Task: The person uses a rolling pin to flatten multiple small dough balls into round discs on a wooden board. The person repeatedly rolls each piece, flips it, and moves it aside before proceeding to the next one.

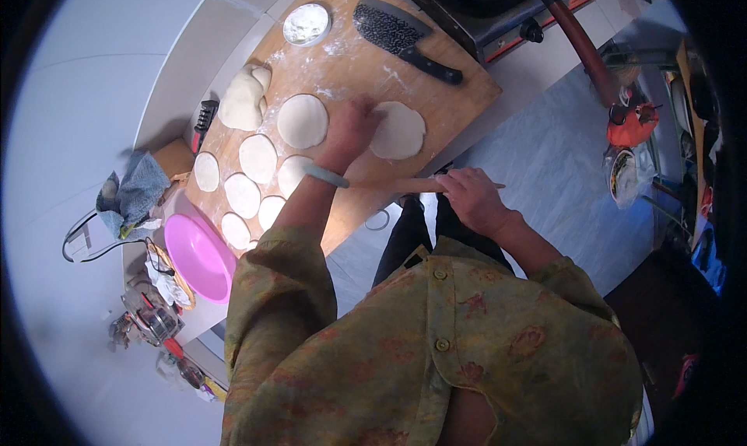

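My left hand (pixel 354 126), with a pale bangle at the wrist, has its fingers curled at the left edge of a flat dough round (pixel 400 131). My right hand (pixel 475 200) grips a wooden rolling pin (pixel 408 185) near one end, by the board's front edge; my left forearm hides the pin's far end. Several smaller dough rounds (pixel 302 121) lie left of my left hand, some partly covered by that arm. Behind them sits a thick lump of dough (pixel 242 102). Everything rests on a floured wooden board (pixel 344 73).
At the board's back lie a cleaver (pixel 402 38) and a white bowl of flour (pixel 306 24). A pink basin (pixel 198 259) stands to the left, near a blue-grey cloth (pixel 137 186). The stove (pixel 513 26) is at the back right, with a long pan handle (pixel 583 49) jutting out past its front.
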The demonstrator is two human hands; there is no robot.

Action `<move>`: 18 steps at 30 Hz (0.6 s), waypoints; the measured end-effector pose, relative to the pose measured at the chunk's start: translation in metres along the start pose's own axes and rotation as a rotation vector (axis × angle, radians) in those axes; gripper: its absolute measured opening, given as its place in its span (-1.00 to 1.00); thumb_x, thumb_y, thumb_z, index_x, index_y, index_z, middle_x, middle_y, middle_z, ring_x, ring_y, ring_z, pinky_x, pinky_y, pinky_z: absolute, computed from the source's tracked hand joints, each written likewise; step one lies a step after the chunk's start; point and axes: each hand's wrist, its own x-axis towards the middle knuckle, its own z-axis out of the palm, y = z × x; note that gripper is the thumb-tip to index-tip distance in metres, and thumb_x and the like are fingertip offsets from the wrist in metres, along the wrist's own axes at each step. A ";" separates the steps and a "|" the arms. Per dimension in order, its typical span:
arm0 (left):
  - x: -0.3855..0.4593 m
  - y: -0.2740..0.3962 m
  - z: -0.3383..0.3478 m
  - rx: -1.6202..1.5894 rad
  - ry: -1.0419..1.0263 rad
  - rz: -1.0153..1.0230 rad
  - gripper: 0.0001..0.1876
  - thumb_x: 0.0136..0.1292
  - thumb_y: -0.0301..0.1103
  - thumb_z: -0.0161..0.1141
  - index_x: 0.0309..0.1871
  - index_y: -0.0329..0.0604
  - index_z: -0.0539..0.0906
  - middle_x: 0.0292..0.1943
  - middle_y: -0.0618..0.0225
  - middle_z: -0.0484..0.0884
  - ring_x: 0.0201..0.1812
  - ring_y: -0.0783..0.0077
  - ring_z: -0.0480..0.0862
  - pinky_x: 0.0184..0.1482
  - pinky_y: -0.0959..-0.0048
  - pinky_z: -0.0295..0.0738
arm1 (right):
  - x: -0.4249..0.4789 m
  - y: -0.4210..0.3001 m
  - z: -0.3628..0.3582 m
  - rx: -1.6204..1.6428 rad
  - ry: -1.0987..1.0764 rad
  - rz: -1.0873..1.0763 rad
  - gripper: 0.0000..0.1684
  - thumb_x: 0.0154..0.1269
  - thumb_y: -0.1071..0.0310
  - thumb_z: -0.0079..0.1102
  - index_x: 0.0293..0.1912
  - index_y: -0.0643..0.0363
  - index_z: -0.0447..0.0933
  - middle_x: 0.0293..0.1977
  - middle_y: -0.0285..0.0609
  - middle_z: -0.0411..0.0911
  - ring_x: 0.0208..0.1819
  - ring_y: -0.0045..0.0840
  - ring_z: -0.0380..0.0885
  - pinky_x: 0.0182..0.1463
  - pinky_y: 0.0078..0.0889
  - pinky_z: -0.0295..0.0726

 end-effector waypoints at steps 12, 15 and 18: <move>-0.086 0.012 -0.007 0.070 0.240 -0.168 -0.45 0.32 -0.24 0.29 0.26 -0.37 0.40 0.21 -0.17 0.51 0.25 -0.02 0.57 0.23 0.02 0.48 | 0.031 0.039 -0.023 -0.122 0.003 -0.126 -0.67 0.34 0.46 0.13 0.08 0.29 0.52 -0.09 -0.01 0.54 -0.05 -0.21 0.55 0.03 -0.10 0.56; -0.108 -0.006 0.017 0.430 0.145 0.065 -0.29 0.34 -0.10 0.22 0.43 -0.33 0.28 0.49 -0.20 0.15 0.55 -0.16 0.08 0.52 -0.13 -0.07 | 0.052 0.045 -0.013 -0.156 0.017 -0.172 -0.68 0.36 0.43 0.13 0.09 0.26 0.53 -0.07 -0.02 0.54 -0.03 -0.21 0.54 0.03 -0.12 0.57; -0.104 -0.022 0.036 0.356 0.183 0.075 -0.16 0.36 0.07 0.13 0.53 -0.32 0.15 0.55 -0.15 0.04 0.60 -0.16 -0.11 0.56 -0.11 -0.34 | 0.074 0.049 -0.015 -0.135 0.006 -0.145 -0.66 0.37 0.38 0.14 0.10 0.23 0.53 -0.07 -0.03 0.53 -0.04 -0.19 0.55 0.02 -0.13 0.58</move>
